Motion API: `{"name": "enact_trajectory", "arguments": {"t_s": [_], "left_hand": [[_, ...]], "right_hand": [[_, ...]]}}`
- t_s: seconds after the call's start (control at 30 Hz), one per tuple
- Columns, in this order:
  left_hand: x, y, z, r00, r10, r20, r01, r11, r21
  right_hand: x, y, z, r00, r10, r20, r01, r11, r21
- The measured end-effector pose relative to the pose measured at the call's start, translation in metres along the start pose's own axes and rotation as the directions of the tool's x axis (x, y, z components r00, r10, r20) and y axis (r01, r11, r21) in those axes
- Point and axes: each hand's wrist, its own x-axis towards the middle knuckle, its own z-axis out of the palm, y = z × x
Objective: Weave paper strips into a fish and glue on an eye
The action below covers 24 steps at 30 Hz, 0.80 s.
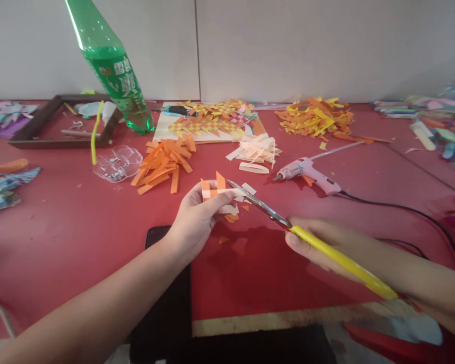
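My left hand pinches a small woven piece of orange and pale paper strips between thumb and fingers. My right hand is wrapped round a pair of scissors with yellow handles. The scissors' blades point to the left, their tips right at the edge of the woven piece by my left thumb. Small cut scraps of pale and orange paper lie on the table just beyond and below the hands.
Orange strips, pale strips and a yellow-orange pile lie beyond my hands. A pink glue gun trails its cord rightward. A green bottle, a dark frame and a clear dish stand left. A dark flat object lies under my left arm.
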Motion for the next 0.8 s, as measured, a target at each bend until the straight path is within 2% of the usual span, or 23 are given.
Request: {"name": "enact_trajectory", "arguments": {"t_s": [0.6,0.8], "left_hand": [[0.0004,-0.0024,-0.0007,1.000,-0.008,0.005,0.008,1.000,-0.002],[0.0003,-0.0021,-0.0011,1.000,-0.005,0.012,0.006,1.000,-0.010]], "right_hand": [[0.0010,0.0006,-0.0009,1.000,0.005,0.004,-0.005,1.000,0.010],[-0.0005,0.0006,0.0009,0.998,-0.028,-0.054,0.028,1.000,0.003]]}}
